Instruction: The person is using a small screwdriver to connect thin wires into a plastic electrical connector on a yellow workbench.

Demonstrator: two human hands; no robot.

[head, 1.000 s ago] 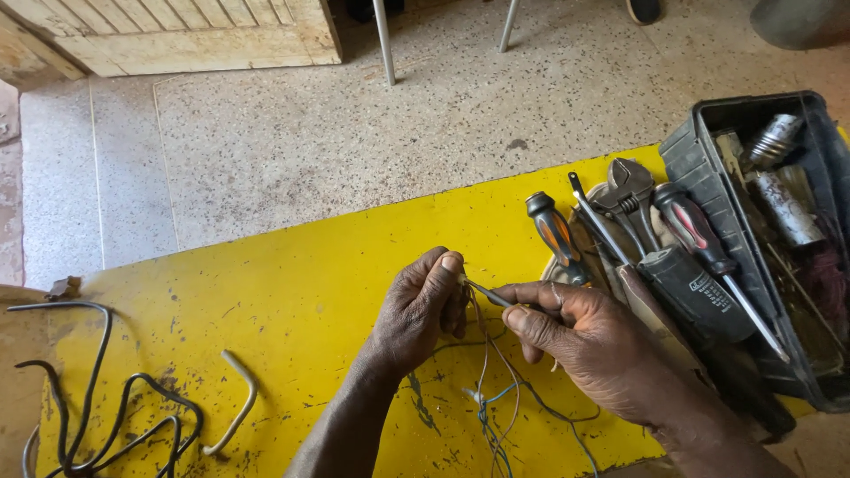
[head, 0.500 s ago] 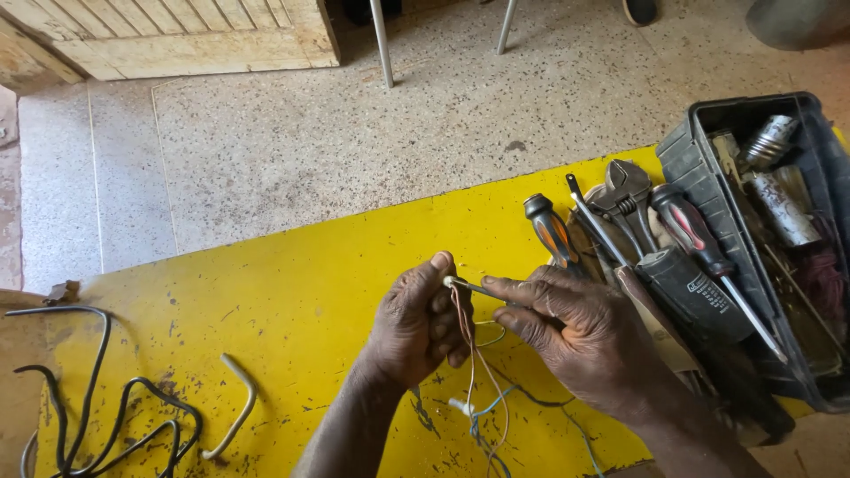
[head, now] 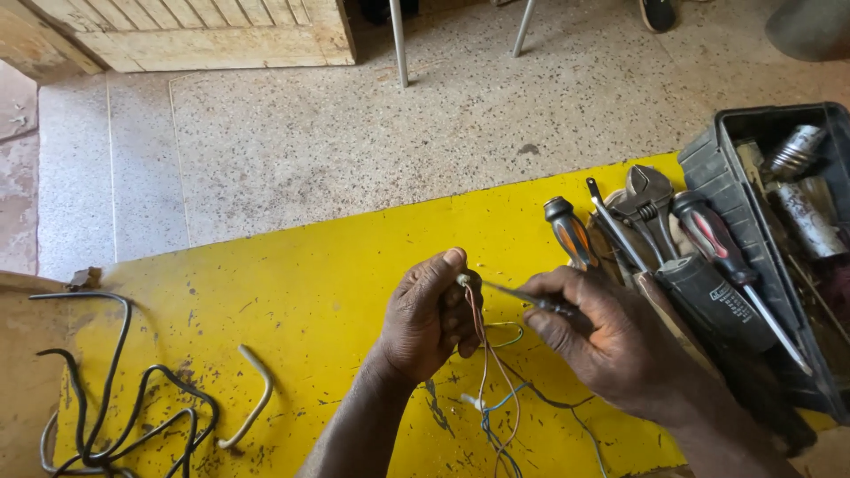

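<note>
Over a yellow board [head: 292,292], my left hand [head: 429,314] pinches the top of a bundle of thin coloured wires [head: 487,389] that hang down onto the board. My right hand [head: 611,341] grips a slim metal tool [head: 509,292], its tip touching the small end of the wires held at my left fingertips. Both hands are close together near the board's middle.
To the right lie screwdrivers [head: 567,232], a wrench [head: 651,199] and a black toolbox [head: 779,257] full of parts. Black cable [head: 115,416] and a pale curved wire piece [head: 252,398] lie at the left. Speckled floor, chair legs [head: 398,44] and a wooden door are beyond.
My left hand has lifted the wire bundle higher, so the wires hang straighter. My right hand has brought the tool tip up against the wire end.
</note>
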